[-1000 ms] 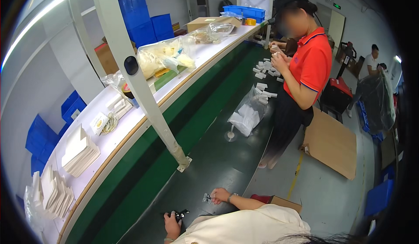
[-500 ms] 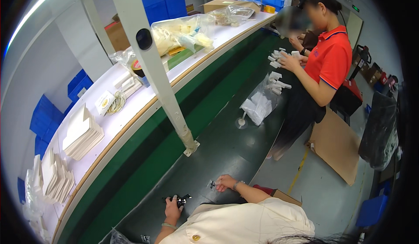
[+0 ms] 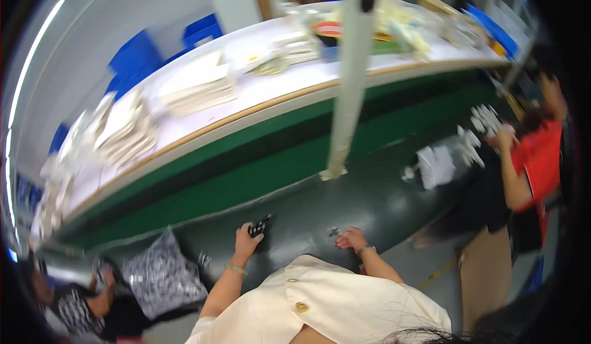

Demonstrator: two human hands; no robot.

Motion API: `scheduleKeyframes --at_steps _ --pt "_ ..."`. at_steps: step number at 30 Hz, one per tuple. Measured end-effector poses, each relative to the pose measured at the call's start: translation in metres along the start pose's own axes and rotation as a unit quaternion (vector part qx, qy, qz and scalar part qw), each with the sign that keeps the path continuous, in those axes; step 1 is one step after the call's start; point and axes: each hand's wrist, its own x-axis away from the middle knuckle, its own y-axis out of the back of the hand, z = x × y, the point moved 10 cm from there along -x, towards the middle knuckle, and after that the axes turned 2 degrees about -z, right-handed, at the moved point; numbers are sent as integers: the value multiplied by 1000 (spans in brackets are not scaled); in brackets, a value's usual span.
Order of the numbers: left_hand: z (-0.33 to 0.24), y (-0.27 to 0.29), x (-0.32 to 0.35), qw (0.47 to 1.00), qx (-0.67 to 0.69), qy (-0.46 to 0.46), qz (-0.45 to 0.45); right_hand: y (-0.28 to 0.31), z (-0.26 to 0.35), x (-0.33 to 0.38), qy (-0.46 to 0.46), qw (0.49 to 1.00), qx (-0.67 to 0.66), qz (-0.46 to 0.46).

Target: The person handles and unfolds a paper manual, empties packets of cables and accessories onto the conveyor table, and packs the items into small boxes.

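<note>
My left hand point(image 3: 246, 242) is closed around a bunch of small black parts point(image 3: 259, 226) with pale or shiny ends, above the dark green bench top. Their exact kind is too blurred to make out. To its right, my right hand point(image 3: 352, 239) has its fingers bent at the edge of a small clear plastic bag point(image 3: 333, 232) with something dark in it. Further left on the bench, another small clear packet point(image 3: 204, 259) lies beside a large clear bag point(image 3: 163, 274) filled with many small packets.
Behind the bench runs a raised white shelf point(image 3: 252, 95) with stacks of white cards point(image 3: 200, 85). A white post point(image 3: 348, 92) stands in front of it. A co-worker in red point(image 3: 537, 162) handles white pieces at right; another person point(image 3: 83, 307) works at far left.
The view has swung to the left, bringing the large filled bag and the person at far left into sight. Both hands keep their places by the black parts and the small bag.
</note>
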Motion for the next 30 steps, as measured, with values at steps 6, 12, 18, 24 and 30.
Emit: scheduleKeyframes --at_steps 6,12,18,24,30 --pt "23 59 17 998 -4 63 -8 -2 1 3 7 1000 -13 5" --pt "61 114 29 994 -41 102 -20 0 2 1 19 1000 -12 -4" --pt "108 134 54 990 -13 114 -79 -1 -4 -4 19 999 -12 -41" --pt "136 108 110 980 25 126 -150 -10 -8 -1 42 992 -48 -107" --pt "80 42 117 965 229 118 -54 -140 39 27 95 983 156 22"
